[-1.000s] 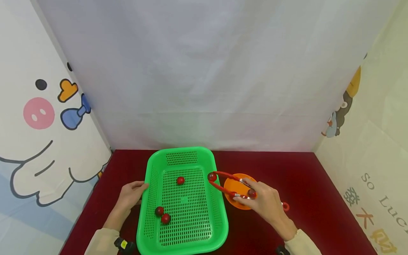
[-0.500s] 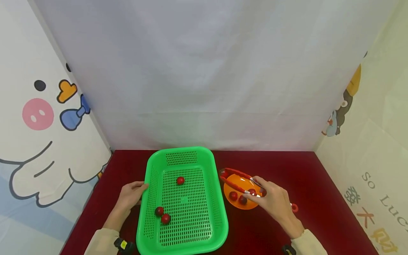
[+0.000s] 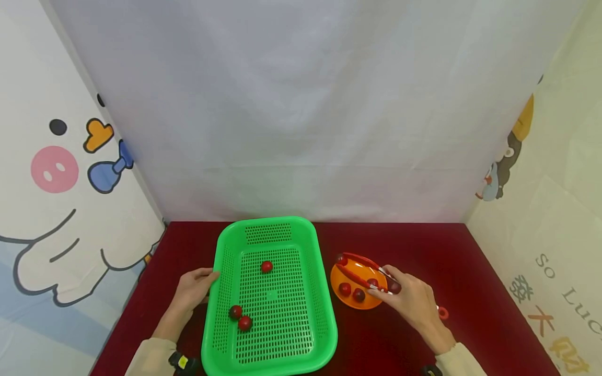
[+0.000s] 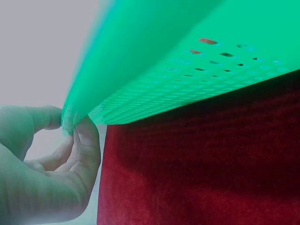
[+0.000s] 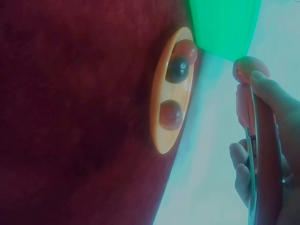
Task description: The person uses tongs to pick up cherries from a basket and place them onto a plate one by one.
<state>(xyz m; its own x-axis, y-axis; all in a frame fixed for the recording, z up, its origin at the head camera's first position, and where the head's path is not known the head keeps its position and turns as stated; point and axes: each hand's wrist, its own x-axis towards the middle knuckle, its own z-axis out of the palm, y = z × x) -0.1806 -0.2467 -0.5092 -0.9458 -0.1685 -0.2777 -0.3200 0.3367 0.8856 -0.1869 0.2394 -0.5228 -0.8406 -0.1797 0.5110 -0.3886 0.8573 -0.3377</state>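
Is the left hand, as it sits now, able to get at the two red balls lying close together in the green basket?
Probably yes. The left hand grips the basket's left rim, and the two red balls lie just inside that wall, with nothing over them. It would have to let go of the rim first.

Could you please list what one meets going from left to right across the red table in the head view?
Left hand → green basket → orange plate → right hand → red ring at the tongs' end.
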